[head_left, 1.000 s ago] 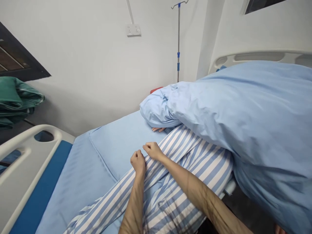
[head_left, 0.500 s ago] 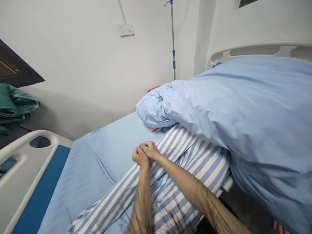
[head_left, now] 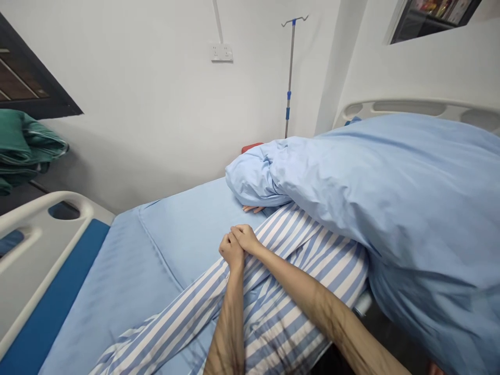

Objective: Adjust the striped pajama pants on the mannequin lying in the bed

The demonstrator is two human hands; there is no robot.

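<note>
Your left hand [head_left: 232, 250] and right hand [head_left: 246, 238] are together, curled and touching, on the striped cloth [head_left: 273, 307]. You cannot tell whether your fingers are clamped on it. The cloth lies along the bed, running from the lower frame edge up under the quilt [head_left: 390, 208].

The cloth rests on a blue sheet [head_left: 167, 250]. A white-and-blue bed rail [head_left: 47, 224] runs along the left side of the sheet. Another person's hand [head_left: 253, 209] shows just past your hands, at the quilt's edge. More fingers [head_left: 435, 370] are cut off at the lower right corner; their owner cannot be seen.

Beyond the bed are a wall socket [head_left: 222, 52], an IV pole [head_left: 289, 78] and a red item [head_left: 252, 147], mostly hidden behind the quilt. Green cloth [head_left: 23, 148] lies folded at the left. No writing can be read; the items behind the upper right window [head_left: 433, 21] are too small to make out.
</note>
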